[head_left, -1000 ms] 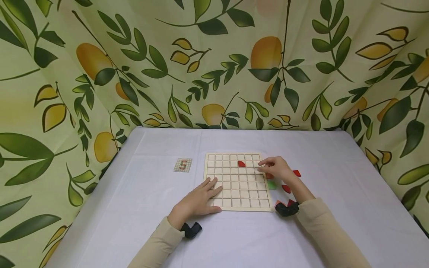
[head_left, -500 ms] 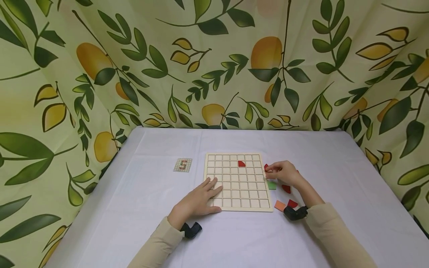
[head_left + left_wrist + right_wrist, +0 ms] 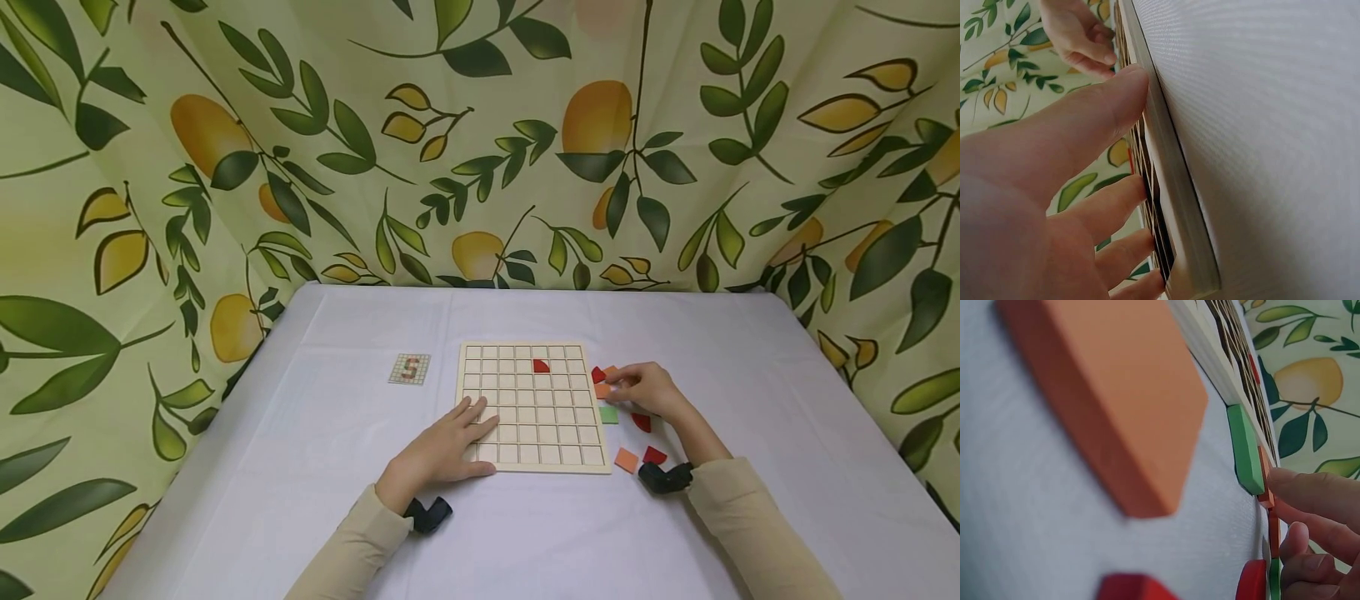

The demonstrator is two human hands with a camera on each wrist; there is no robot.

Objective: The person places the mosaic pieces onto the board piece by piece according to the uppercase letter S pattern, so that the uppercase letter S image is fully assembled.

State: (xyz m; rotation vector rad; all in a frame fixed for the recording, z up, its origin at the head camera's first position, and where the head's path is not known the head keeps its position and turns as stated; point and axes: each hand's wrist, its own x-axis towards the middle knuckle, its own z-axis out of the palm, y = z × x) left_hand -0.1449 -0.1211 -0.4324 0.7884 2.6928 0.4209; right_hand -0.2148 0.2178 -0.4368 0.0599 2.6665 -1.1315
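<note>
My left hand (image 3: 442,446) lies with spread fingers on the lower left corner of a wooden grid board (image 3: 536,412). In the left wrist view its thumb (image 3: 1116,94) rests along the board's near edge. One red quarter-round piece (image 3: 542,367) sits in a cell in the upper part of the grid. Beyond the board's right edge, my right hand (image 3: 647,390) is at an orange square tile (image 3: 602,391), with thumb and forefinger apart. In the right wrist view a fingertip is right at that tile, behind a green tile (image 3: 1246,450). Another red piece (image 3: 597,375) lies beside the orange tile.
A small pattern card (image 3: 409,369) lies left of the board. Along the board's right side are the green tile, a red piece (image 3: 641,423), another orange tile (image 3: 626,460) and a red quarter-round (image 3: 655,455). A leaf-patterned curtain (image 3: 480,167) hangs behind the white-covered table (image 3: 337,333).
My right hand has drawn back from the board's right edge to the loose pieces, and its fingers have parted, baring the orange tile and red piece. My left hand stays put.
</note>
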